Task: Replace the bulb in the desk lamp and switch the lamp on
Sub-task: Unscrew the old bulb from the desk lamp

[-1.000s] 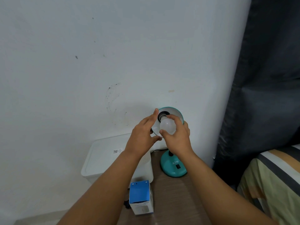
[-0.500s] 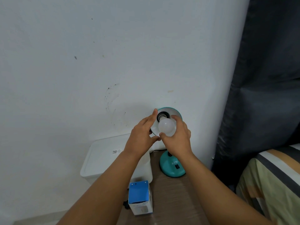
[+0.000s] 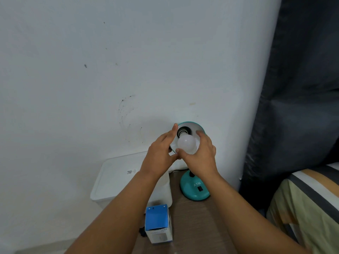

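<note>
A teal desk lamp stands on the wooden table by the wall, its round base carrying a black rocker switch. Its shade is tilted up towards me, white inside, with a dark socket. A white frosted bulb sits with its neck in the socket. My right hand wraps the bulb from below and from the right. My left hand holds the shade's left rim, fingertip at the top edge. The lamp is unlit.
A blue-and-white bulb box stands upright near the table's front. A white lidded plastic bin sits left of the table against the wall. A dark curtain hangs on the right above striped bedding.
My right hand's fingers have shifted round the bulb, index now further right on it. The left hand stays on the shade. The view has drifted slightly.
</note>
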Motion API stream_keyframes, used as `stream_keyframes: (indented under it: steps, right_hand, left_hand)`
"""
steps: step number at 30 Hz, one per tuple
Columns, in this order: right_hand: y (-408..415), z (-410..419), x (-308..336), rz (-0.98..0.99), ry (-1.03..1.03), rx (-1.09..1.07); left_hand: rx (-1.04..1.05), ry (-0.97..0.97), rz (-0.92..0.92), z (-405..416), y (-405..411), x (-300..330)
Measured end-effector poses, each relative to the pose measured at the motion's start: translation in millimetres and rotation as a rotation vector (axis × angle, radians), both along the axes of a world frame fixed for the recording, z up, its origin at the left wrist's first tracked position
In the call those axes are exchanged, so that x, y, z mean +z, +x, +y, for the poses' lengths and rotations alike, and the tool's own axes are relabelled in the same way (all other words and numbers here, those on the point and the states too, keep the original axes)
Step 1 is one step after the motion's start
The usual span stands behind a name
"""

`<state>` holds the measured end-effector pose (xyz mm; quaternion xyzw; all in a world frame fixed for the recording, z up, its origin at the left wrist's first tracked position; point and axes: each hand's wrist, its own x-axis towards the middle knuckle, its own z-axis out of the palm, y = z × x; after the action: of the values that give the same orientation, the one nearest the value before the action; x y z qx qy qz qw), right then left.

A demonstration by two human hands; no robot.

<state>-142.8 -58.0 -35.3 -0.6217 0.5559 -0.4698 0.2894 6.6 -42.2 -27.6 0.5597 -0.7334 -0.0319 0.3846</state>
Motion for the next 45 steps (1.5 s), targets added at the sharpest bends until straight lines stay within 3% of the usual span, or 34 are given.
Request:
stream_keyframes:
  steps: [15,20,36,45]
  right_hand:
    - [0.1,-0.9,-3.7,0.044,0.045,-0.046]
    - [-4.7,2.4,-3.2,0.132,-0.076,0.009]
    - [-44.9,43.9,-14.5,-0.109,-0.172,0.047]
    - [-70.7,89.5,-51.0,-0.105,-0.115,0.072]
  left_hand:
    - [0.022,0.016,-0.036,0.7,-0.6,1.3]
    - [0.011,0.032,-0.029,1.2,0.0,2.1]
    - [0.081,0.089,0.011,33.3,-17.9,7.7]
    - [0.173,0.141,0.108,105.6,-34.4,-27.8]
